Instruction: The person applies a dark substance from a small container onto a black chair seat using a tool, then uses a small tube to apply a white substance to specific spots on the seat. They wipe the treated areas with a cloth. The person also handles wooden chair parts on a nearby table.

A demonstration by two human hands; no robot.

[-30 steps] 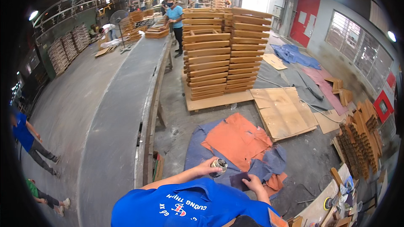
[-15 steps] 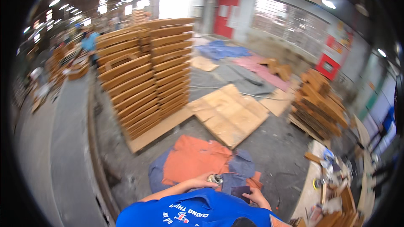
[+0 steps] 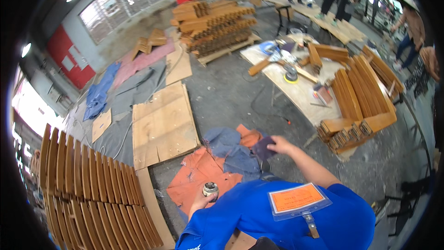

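Was standing right there, so here's what I saw. The worker's right hand (image 3: pixel 283 146) had thumb and fingers pinched together on one edge of a dark, purplish sheet (image 3: pixel 264 148), out in front near the end of a crumpled blue-grey cloth (image 3: pixel 240 159). It looked like abrasive paper to me: next to no weight, kinda stiff but bendy, probably grippy on one face and likely to crease or tear at the corners. An edge pinch is fine for carrying it; for pressing I'd want the palm flat behind it.

The left hand (image 3: pixel 202 201) was wrapped around the side of a small jar (image 3: pixel 210 188), held low over an orange cloth (image 3: pixel 198 172). I'd guess it was light enough for one hand, hard-walled, maybe slick if the outside got wet, so grabbing it round the body and keeping it level made sense. Pale rim, darker middle, but I couldn't tell what was inside, or even whether it had a lid on. Only other holder I could make out was a clear badge pouch (image 3: pixel 300 202) with an orange card in it.
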